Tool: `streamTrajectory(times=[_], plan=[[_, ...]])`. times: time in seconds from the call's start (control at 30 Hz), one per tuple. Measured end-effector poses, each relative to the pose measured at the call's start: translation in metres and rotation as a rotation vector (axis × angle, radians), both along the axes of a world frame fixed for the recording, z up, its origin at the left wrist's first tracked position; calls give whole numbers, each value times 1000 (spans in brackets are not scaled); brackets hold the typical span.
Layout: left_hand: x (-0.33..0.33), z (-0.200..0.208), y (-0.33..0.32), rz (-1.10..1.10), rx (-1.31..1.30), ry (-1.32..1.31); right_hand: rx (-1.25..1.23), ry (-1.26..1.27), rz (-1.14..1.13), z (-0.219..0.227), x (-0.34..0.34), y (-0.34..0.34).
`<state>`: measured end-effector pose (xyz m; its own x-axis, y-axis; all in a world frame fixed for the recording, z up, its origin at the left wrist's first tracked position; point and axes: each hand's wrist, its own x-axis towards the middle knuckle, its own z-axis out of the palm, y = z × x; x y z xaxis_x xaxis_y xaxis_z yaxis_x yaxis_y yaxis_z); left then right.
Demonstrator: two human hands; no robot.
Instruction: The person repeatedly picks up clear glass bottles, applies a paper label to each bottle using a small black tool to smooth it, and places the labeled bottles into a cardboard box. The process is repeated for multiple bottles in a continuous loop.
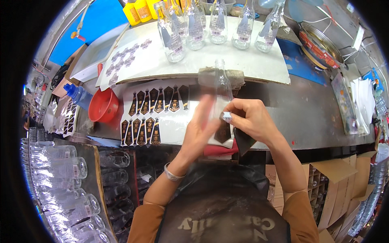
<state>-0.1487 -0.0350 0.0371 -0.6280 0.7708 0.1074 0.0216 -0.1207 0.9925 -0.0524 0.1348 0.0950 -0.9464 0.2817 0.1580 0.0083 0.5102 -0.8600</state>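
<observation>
A clear glass bottle (222,81) lies in front of me, its neck on a rolled cloth (238,77). My left hand (201,127) is beside the bottle's left side, its fingers smeared by motion. At the bottle's lower end, my right hand (253,119) is closed, thumb and forefinger pinched together. A dark flat piece (244,142) sticks out beneath that hand, seemingly held in it; its kind is unclear. Under the hands shows a dark tie-shaped label (223,133). Rows of similar black-and-gold labels (158,99) lie on a white sheet to the left.
Several upright clear bottles (218,30) stand on a raised white board (255,67). Left of the labels are a red bowl (103,106) and a blue-capped bottle (79,95). More bottles (60,162) are stacked lower left. Cardboard boxes (338,186) stand lower right.
</observation>
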Motion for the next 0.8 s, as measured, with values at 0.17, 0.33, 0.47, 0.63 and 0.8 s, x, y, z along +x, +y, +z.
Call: streamTrajectory(times=[0.17, 0.33, 0.47, 0.63, 0.8], plan=[[-5, -26, 30, 34, -76, 73, 93, -91, 1, -20, -38, 34], [4, -31, 35, 150, -63, 224, 14, 15, -212, -29, -54, 45], [-20, -18, 33, 107, -38, 552, -208, 22, -304, -45, -29, 44], [-36, -18, 39, 33, -121, 695, -113, -84, -138, -54, 6, 15], [-29, -21, 41, 46, -120, 642, -158, -60, -122, -60, 12, 12]])
